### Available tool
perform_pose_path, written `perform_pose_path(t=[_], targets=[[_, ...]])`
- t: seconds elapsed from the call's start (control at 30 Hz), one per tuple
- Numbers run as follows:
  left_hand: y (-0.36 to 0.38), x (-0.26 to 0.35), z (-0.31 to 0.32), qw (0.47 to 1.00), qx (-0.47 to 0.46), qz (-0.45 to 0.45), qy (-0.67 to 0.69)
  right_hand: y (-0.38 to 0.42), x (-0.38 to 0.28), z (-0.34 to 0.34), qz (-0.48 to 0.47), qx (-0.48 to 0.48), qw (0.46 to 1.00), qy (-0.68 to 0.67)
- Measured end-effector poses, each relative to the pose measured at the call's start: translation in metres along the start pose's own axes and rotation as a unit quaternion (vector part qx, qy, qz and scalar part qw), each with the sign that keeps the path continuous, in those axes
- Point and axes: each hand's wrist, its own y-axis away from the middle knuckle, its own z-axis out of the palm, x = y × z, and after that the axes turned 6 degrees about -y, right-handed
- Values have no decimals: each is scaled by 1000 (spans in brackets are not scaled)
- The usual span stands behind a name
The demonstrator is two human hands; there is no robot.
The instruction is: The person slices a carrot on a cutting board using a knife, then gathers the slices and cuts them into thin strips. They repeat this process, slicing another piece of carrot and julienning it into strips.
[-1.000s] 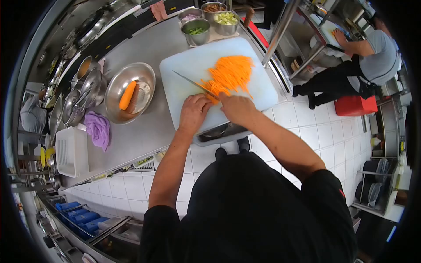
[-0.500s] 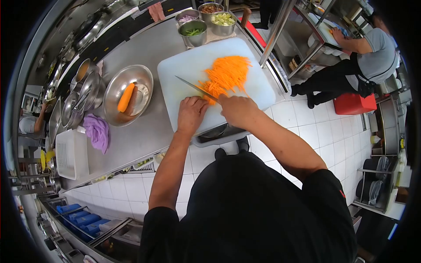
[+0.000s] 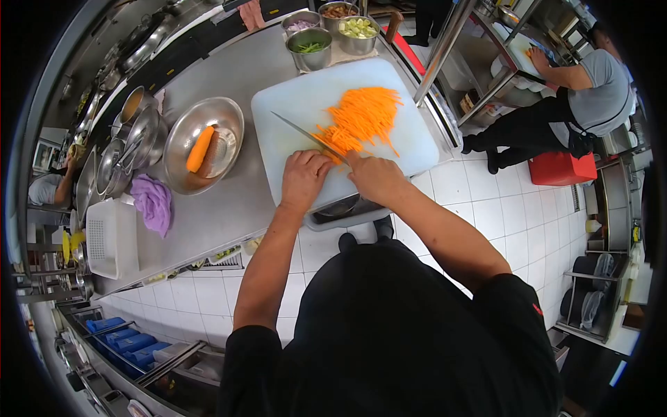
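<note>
My right hand (image 3: 376, 178) is wrapped round the handle of a knife (image 3: 300, 131), whose blade points to the upper left over the white cutting board (image 3: 288, 97). Under the blade, carrot pieces lie at the lower end of a heap of shredded carrot (image 3: 368, 115). My left hand (image 3: 303, 175) rests on the board's near part, its fingers curled against the carrot pieces beside the blade. Exactly how much carrot the fingers hold is hidden. To the left, a metal bowl (image 3: 182, 132) holds a whole peeled carrot (image 3: 201, 149).
Metal containers of sliced greens (image 3: 310, 48), chopped pale pieces (image 3: 357, 28) and purple onion (image 3: 300, 26) stand behind the board. A purple cloth (image 3: 152, 203) and a white basket (image 3: 104, 240) lie at the left. A co-worker (image 3: 590, 97) stands at a counter on the right.
The knife blade has shifted slightly left relative to the board, and my hands remain close together. The whole view has moved a little.
</note>
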Motion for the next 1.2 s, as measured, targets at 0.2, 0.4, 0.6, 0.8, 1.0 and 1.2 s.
perform_pose_path(t=[0.2, 0.4, 0.6, 0.8, 1.0, 1.2], targets=[[-2, 0, 0, 1000, 3, 7, -5, 6, -12, -25, 1, -28, 1000, 7], [-1, 1, -5, 1000, -5, 0, 1, -3, -5, -3, -6, -11, 1000, 7], [1, 0, -5, 1000, 4, 5, 1, 10, -9, -12, -10, -4, 1000, 11], [2, 3, -10, 1000, -29, -1, -5, -3, -7, -12, -29, 12, 999, 31], [1, -3, -6, 1000, -1, 22, 12, 4, -2, 6, -15, 12, 1000, 21], [-1, -5, -6, 1000, -20, 19, 4, 5, -11, -16, -11, -9, 1000, 14]])
